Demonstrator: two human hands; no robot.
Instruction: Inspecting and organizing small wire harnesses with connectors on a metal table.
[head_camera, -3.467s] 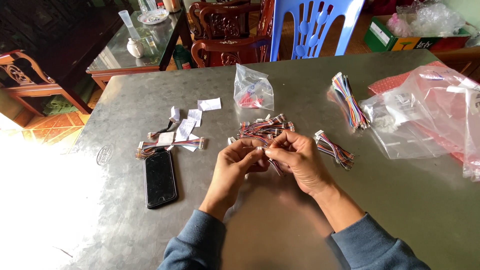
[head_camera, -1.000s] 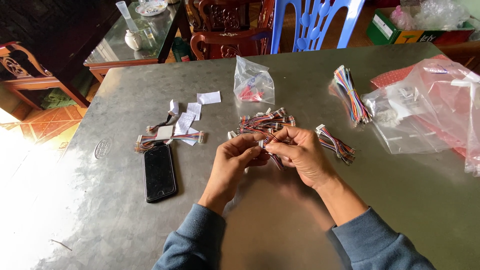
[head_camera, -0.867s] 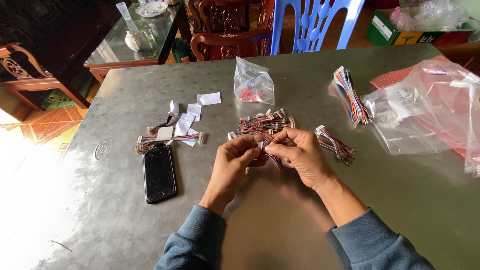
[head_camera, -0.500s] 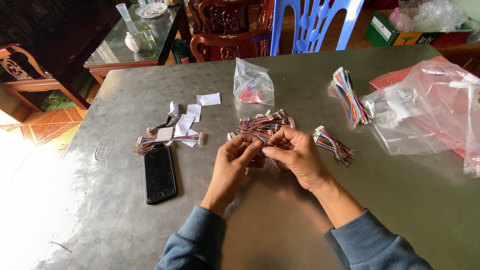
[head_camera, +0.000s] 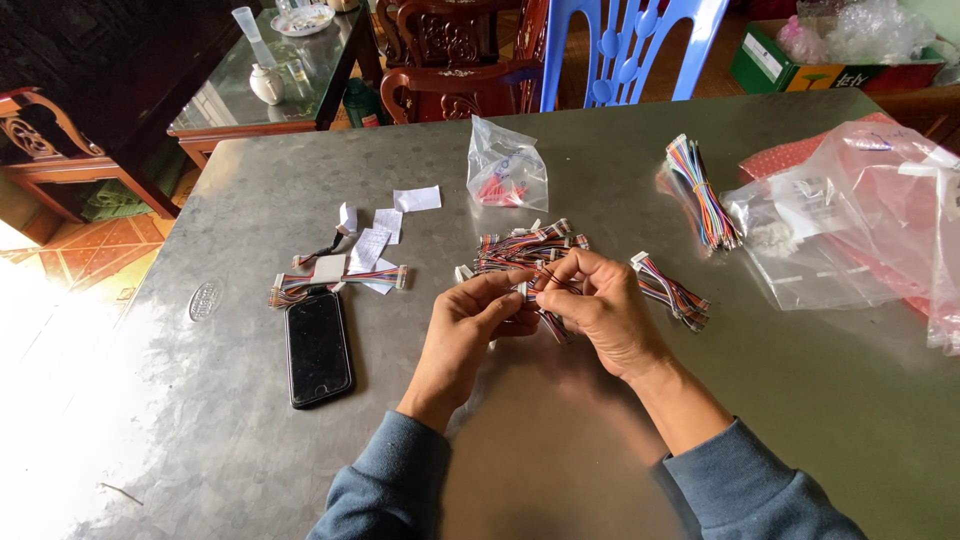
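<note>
Both hands meet over the middle of the grey metal table (head_camera: 250, 440). My left hand (head_camera: 468, 325) and my right hand (head_camera: 600, 305) pinch the same short multicoloured wire harness (head_camera: 545, 318) with a small white connector, fingertips almost touching. Just beyond the fingers lies a loose pile of similar wire harnesses (head_camera: 528, 247). Another harness (head_camera: 672, 292) lies beside my right hand.
A black phone (head_camera: 317, 346) lies left of my left hand, with white paper slips (head_camera: 372, 245) and a harness (head_camera: 305, 287) above it. A small clear bag (head_camera: 505, 168) stands behind the pile. A bundled cable bunch (head_camera: 700, 192) and large plastic bags (head_camera: 860, 215) sit at right. A blue chair (head_camera: 640, 45) stands behind.
The hands stay together on the harness, with only small finger shifts. The view has tilted slightly.
</note>
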